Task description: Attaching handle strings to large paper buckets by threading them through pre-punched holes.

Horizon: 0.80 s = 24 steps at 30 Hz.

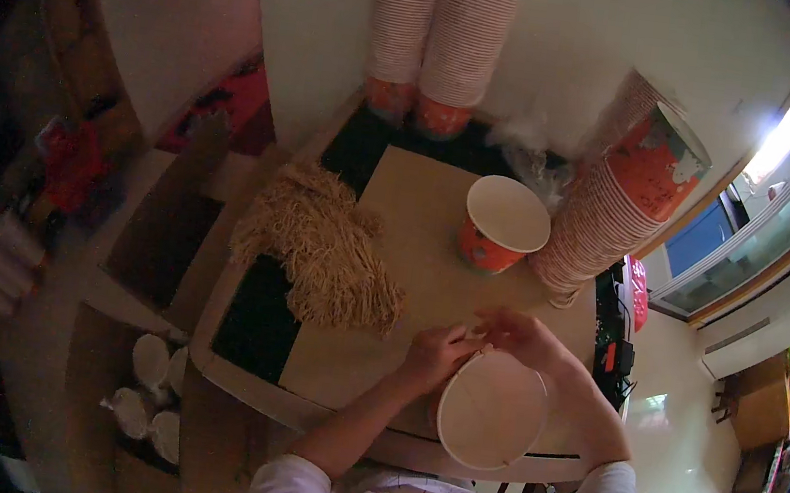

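A large paper bucket (493, 414) stands at the table's near edge, its pale round opening turned toward me. Above its far rim my left hand (436, 356) is closed, fingertips pinched at the rim. My right hand (519, 337) curls over the same spot, thumb and fingers meeting those of the left. Whatever lies between the fingertips is too small to make out. Left of the hands lies a loose heap of tan twisted cords (327, 244). Farther back stands another paper bucket (505, 225), orange with a white inside, upright and apart from both hands.
Along the right edge leans a tall nested stack of orange buckets (609, 208). Two more wrapped stacks (461, 54) rise at the back wall, with crumpled clear plastic (530, 150) nearby. A brown cardboard sheet (420, 201) covers the tabletop. An open carton (101, 349) holding several pale-topped buckets sits lower left.
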Each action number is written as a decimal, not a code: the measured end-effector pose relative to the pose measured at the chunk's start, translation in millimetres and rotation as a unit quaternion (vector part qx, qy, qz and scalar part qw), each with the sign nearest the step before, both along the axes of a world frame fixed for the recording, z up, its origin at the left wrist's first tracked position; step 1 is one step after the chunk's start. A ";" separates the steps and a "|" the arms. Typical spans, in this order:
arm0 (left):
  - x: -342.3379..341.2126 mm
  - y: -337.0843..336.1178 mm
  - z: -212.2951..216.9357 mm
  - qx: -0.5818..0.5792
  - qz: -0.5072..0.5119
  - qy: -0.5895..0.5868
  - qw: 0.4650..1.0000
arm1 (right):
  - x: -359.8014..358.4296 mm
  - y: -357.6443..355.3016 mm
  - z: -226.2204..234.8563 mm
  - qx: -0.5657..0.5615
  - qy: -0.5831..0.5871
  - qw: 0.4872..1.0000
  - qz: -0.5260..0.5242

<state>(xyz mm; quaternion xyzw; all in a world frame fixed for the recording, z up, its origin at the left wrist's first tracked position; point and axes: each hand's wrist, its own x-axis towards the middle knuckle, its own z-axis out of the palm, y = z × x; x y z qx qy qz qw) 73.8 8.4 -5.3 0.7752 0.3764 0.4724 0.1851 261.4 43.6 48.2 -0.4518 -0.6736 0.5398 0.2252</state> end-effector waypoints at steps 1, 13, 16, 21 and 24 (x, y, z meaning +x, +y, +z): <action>1.8 0.0 -2.3 0.007 0.009 -0.016 1.000 | -2.8 4.3 7.3 0.062 -0.004 0.996 0.067; 0.6 -1.2 -1.4 -0.019 0.016 -0.021 0.999 | 4.5 26.0 18.0 0.075 -0.165 0.964 0.196; 0.4 -2.0 -2.9 -0.052 0.004 -0.053 0.997 | 5.4 22.6 17.3 0.094 -0.135 0.970 0.181; -1.5 0.9 -2.2 -0.105 -0.038 -0.088 0.990 | 1.5 16.4 12.8 0.109 -0.129 0.975 0.144; -2.1 2.4 -2.9 -0.099 -0.029 -0.063 0.993 | 0.5 15.3 6.8 0.110 -0.136 0.974 0.143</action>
